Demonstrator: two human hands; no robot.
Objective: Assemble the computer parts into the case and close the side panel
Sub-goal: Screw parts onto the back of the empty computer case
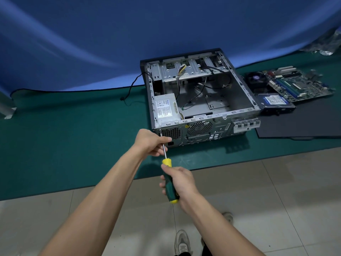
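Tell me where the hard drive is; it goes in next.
The hard drive lies right of the case, just in front of the motherboard.

We see a green mat (73, 130) covering the table, its near edge running across the middle of the view. Behind it a blue cloth backdrop (110, 34) fills the far side, hanging down to the mat. At the far right, crumpled silvery plastic wrapping (324, 45) lies where the backdrop meets the mat. Below the table's near edge we see a pale tiled floor (276, 191), and on it a grey sneaker (181, 242), with a second shoe (227, 217) just beyond it to the right.
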